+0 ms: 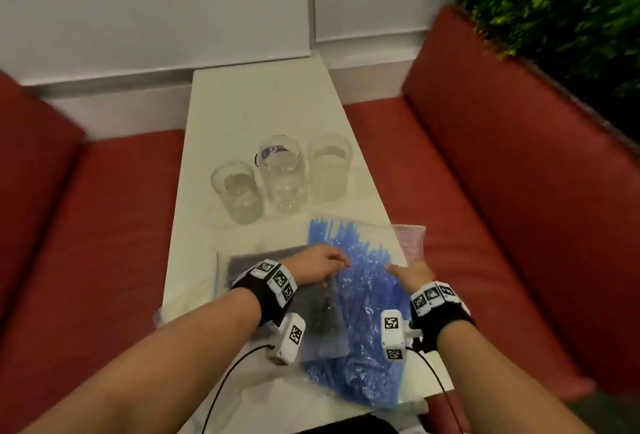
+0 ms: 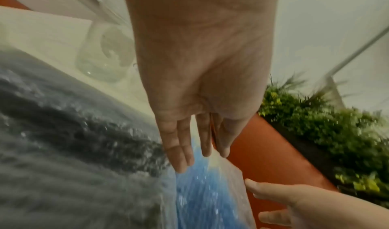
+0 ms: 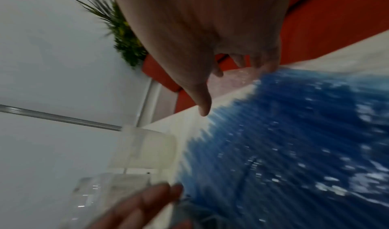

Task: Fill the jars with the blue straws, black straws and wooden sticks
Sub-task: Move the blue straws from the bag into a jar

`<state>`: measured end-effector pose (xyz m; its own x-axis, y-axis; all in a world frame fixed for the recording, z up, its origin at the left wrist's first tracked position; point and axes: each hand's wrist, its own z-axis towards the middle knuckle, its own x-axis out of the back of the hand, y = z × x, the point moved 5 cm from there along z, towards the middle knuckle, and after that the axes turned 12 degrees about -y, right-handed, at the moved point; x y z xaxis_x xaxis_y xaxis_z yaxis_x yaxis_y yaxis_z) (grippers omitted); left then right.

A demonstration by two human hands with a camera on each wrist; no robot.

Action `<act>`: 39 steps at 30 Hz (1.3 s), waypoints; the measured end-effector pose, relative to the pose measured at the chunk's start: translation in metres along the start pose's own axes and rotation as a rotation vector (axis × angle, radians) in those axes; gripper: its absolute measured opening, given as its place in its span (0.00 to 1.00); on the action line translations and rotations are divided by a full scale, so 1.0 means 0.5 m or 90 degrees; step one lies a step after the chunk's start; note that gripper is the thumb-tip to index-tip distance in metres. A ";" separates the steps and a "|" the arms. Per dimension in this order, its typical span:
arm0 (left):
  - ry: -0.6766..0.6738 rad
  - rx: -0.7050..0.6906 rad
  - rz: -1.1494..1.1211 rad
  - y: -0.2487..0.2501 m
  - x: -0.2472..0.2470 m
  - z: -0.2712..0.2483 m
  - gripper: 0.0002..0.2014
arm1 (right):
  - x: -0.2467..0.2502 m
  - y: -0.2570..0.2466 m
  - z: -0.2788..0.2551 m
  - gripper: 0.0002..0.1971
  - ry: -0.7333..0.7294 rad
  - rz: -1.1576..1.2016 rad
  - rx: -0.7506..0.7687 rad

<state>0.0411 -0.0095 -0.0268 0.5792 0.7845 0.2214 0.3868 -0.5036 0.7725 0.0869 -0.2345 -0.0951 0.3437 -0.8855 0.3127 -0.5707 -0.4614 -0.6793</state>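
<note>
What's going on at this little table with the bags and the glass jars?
A person is getting ready to fill three empty jars that stand on a white table. Both hands reach over a clear bag of blue straws: the left hand hovers with straight fingers at its edge, the right hand comes in from the other side. A bag of black straws lies beside it, partly under the left arm. Nothing is in the jars yet.
</note>
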 end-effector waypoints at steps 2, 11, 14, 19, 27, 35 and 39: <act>-0.020 0.015 0.052 0.001 -0.021 0.023 0.12 | -0.013 0.019 0.005 0.39 0.003 0.011 -0.026; -0.005 0.074 -0.109 -0.067 -0.039 0.029 0.16 | -0.087 -0.068 -0.014 0.05 -0.081 0.030 0.068; 0.090 0.076 -0.186 -0.070 0.006 0.015 0.12 | -0.096 -0.147 -0.057 0.11 -0.123 0.114 0.173; 0.273 0.041 -0.361 -0.050 0.112 -0.036 0.29 | -0.083 -0.272 -0.167 0.28 -0.388 0.224 0.310; 0.256 -0.305 -0.510 0.082 0.224 -0.166 0.39 | -0.026 -0.390 -0.225 0.16 -0.410 0.179 0.464; 0.464 -0.444 -0.517 0.145 0.288 -0.273 0.10 | -0.037 -0.466 -0.225 0.45 -0.410 0.335 0.425; 0.508 -0.509 -0.503 0.165 0.309 -0.322 0.11 | 0.000 -0.531 -0.236 0.32 -0.278 0.371 0.534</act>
<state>0.0473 0.1283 0.1670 -0.2695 0.8920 -0.3630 -0.2536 0.2979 0.9203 0.1505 -0.1185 0.1634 0.5144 -0.7832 -0.3492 -0.1014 0.3488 -0.9317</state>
